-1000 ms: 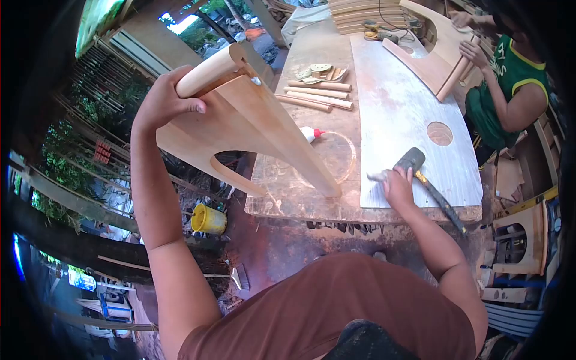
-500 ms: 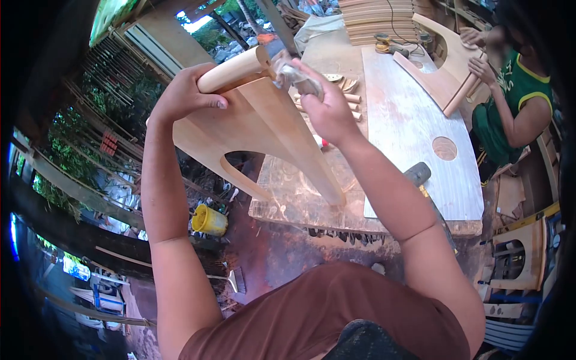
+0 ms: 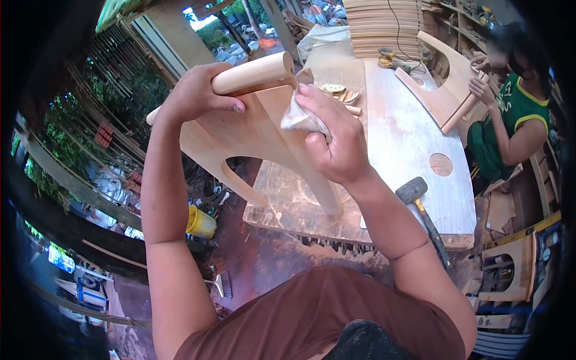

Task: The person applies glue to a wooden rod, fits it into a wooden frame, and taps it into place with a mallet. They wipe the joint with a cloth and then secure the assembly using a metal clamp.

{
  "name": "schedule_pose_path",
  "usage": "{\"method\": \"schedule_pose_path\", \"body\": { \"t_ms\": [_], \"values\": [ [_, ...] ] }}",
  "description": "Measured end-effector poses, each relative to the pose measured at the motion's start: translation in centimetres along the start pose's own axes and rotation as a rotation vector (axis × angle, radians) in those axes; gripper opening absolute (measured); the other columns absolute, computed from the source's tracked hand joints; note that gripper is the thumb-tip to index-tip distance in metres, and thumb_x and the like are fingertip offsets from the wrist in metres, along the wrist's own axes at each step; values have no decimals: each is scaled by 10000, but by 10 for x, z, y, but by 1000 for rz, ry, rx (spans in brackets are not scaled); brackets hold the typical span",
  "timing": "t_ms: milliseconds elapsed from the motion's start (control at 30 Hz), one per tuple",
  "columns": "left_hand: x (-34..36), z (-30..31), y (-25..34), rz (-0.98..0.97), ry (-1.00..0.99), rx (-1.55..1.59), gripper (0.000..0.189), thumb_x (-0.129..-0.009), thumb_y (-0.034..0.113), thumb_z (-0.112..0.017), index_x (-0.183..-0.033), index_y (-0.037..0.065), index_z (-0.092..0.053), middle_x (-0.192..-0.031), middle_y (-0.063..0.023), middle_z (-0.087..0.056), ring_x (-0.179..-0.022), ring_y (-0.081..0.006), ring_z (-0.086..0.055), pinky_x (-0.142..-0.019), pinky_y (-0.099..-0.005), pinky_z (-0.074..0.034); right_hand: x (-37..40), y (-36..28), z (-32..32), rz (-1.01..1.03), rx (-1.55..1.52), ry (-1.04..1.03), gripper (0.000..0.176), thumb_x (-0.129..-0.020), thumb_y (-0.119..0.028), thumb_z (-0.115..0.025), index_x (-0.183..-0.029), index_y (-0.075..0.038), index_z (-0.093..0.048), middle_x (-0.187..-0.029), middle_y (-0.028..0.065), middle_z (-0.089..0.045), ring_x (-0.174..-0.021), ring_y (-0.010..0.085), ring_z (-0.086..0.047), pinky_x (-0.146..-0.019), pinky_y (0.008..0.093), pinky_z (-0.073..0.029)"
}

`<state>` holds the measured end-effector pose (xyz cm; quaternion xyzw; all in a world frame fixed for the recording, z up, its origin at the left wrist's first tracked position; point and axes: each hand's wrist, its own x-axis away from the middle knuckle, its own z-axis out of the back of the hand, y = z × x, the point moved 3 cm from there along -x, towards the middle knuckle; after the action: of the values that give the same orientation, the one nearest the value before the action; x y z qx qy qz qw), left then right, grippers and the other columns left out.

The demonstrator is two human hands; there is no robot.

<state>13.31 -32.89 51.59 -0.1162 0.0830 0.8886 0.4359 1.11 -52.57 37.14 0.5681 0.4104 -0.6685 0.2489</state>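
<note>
A curved wooden panel point(image 3: 234, 133) with an arched cut-out stands upright on the workbench point(image 3: 294, 219). Along its top runs a thick rounded wooden rail point(image 3: 255, 74). My left hand point(image 3: 201, 96) is wrapped over this rail, the thumb pressed to the panel's face. In my right hand point(image 3: 342, 141) is a crumpled, pale piece of sandpaper point(image 3: 303, 119), held against or close to the panel's right edge near the top; exact contact is hidden by the fingers.
A mallet point(image 3: 413, 191) lies on a whitish board point(image 3: 408, 132) at right. A power sander point(image 3: 390, 59) sits by stacked wooden parts point(image 3: 384, 27). Across the bench, a co-worker in a green shirt point(image 3: 507, 129) handles a similar panel point(image 3: 447, 99). A yellow bucket point(image 3: 201, 223) stands below left.
My right hand with the sandpaper has come down and nearer along the panel's edge, off the rail's end. My left hand keeps hold of the rail. The view has shifted slightly.
</note>
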Motion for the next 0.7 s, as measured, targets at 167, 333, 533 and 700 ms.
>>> {"method": "schedule_pose_path", "body": {
  "t_ms": [167,333,533,700],
  "values": [
    [-3,1,0,-16,18,-9,706,-576,526,-889,-1037,37,-673,-900,-136,-688,-880,-306,-658,-796,-396,-495,10,12,19,-175,-435,-61,365,-770,1,-469,-1089,7,-644,-1167,207,-663,-1104,339,-641,-975,413,-501],
    [-8,0,-2,-23,40,-12,757,-561,531,-892,-1104,48,-678,-940,-146,-702,-930,-318,-669,-820,-401,-499,33,50,21,-561,-1337,241,346,-909,-100,-387,-1209,-68,-556,-1248,147,-622,-1084,266,-632,-883,386,-513],
    [-10,0,-5,-19,24,7,713,-571,503,-899,-1058,34,-670,-897,-128,-690,-883,-301,-657,-793,-393,-488,30,74,-3,-793,-1524,386,402,-914,-100,-386,-1293,-100,-519,-1221,138,-606,-1119,263,-598,-965,438,-503],
    [-10,-1,-4,-31,34,76,707,-561,491,-910,-1032,25,-665,-901,-118,-683,-879,-269,-652,-787,-385,-482,23,77,-16,-805,-1130,303,529,-863,23,-426,-1373,-107,-484,-1173,105,-599,-1052,195,-597,-954,377,-501]
  ]
}}
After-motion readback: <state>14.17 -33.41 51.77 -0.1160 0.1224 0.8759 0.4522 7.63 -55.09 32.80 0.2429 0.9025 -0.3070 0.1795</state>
